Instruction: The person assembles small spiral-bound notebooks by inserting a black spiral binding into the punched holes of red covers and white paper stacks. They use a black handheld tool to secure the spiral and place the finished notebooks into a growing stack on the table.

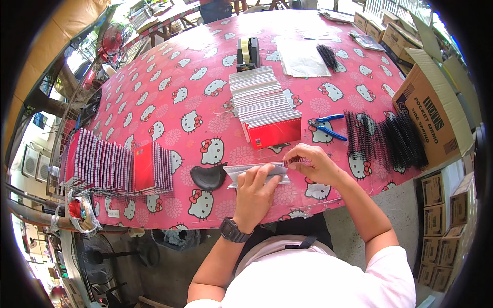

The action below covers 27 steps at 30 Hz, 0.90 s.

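Nearest to the camera is the person's pale shirt, and from it two bare forearms reach up to the edge of the pink patterned table. The left hand, with a dark watch on its wrist, lies flat and fairly open on a small white notebook, pressing it down on the cloth; it does not grip, it only holds the pad steady. The right hand is closed narrowly, the fingertips pinched on a thin spiral wire at the right end of the pad. The step in hand seems to be the binding: the wire is being fed into the holes along the edge of the pad, though the holes themselves are too small to see. The next move probably calls for a steady turning of the wire while the left hand keeps the pad from sliding. Just left of the pad lies a dark curved piece. Above the hands stands a long row of stacked pads with a red cover in front, and near it blue pliers. To the right is a heap of black spiral wires, beside a brown carton. Far left, more pads stand upright in a row, and a tape dispenser sits farther up the table.
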Each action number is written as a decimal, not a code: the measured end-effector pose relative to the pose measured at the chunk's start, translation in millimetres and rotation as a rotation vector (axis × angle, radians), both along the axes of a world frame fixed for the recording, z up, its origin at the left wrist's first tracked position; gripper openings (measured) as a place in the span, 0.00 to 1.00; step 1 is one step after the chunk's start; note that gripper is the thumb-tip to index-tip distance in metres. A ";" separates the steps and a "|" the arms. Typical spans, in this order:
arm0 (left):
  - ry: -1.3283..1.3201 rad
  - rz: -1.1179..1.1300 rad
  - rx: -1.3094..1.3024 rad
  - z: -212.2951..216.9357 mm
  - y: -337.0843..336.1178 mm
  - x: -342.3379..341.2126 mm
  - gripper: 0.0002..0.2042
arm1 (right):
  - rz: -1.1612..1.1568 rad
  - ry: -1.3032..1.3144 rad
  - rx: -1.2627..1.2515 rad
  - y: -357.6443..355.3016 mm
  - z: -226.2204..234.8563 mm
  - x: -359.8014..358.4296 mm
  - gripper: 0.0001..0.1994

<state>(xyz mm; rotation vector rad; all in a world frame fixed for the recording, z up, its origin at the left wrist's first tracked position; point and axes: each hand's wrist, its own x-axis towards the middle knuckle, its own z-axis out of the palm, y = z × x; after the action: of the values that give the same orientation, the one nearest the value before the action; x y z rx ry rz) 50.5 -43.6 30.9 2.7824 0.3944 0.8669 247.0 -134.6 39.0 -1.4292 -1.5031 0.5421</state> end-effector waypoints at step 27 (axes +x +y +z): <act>0.092 0.027 0.038 15.2 17.7 4.4 0.06 | -0.006 -0.005 0.015 -0.1 -1.3 -1.3 0.10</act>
<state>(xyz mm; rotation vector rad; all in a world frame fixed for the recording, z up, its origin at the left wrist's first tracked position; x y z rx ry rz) 54.9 -25.9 46.1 2.8661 0.4361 0.7620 245.7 -134.7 37.7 -1.4239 -1.5034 0.5229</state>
